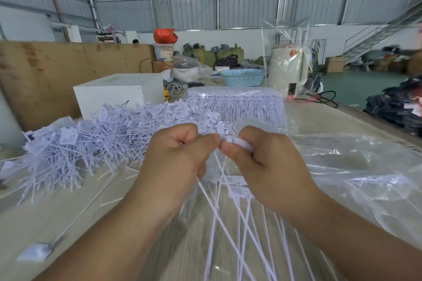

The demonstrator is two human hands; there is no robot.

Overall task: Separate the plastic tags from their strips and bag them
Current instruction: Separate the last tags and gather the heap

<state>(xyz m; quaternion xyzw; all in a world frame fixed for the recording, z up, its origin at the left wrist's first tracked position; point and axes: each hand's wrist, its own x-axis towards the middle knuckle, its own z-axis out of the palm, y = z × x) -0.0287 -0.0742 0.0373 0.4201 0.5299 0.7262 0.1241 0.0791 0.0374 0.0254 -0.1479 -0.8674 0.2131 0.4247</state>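
My left hand [175, 157] and my right hand [262, 162] meet above the table, both curled round a strip of white plastic tags [237, 142]. The tags' long thin tails [230, 219] hang down between my wrists toward me. A big loose heap of white tags [96, 141] lies to the left on the table. Behind my hands sits a bundle of tag strips [237, 100] in clear wrap. A clear plastic bag [356, 166] is spread out to the right and under my hands. A single tag [36, 254] lies near the front left.
A white box [116, 93] stands behind the heap. Farther back are a blue basket [243, 77], a pot, a white cylinder in plastic [285, 70] and a cardboard wall [45, 70] on the left. The table edge [356, 109] runs at the right.
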